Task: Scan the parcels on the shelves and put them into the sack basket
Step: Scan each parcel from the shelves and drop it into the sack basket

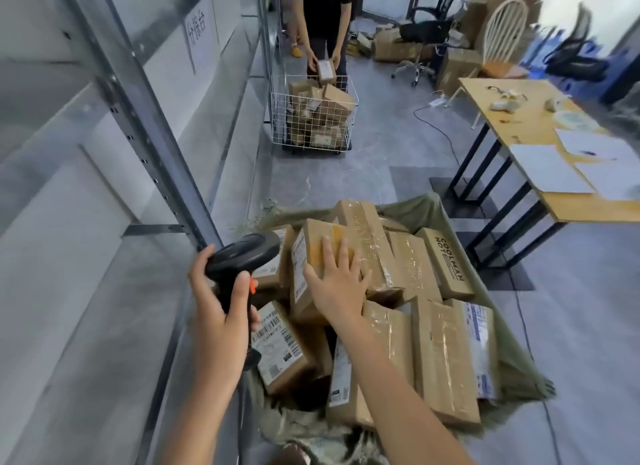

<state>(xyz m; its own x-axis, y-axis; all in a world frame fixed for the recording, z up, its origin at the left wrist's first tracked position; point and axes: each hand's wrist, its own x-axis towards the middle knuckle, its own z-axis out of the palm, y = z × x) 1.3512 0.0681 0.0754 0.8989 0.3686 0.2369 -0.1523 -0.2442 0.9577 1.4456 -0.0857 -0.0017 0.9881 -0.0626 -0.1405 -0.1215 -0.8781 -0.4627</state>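
We note left hand [216,301], grip closed around black scanner [242,256]. Right hand [337,284], fingers spread flat, presses parcel [311,256] atop pile in sack basket [498,312].

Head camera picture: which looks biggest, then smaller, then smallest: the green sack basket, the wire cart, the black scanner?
1. Green sack basket, biggest by far.
2. Wire cart.
3. Black scanner, smallest.

The cart stands much farther away, so it looks smaller than it really is; in real life it might match the sack basket.
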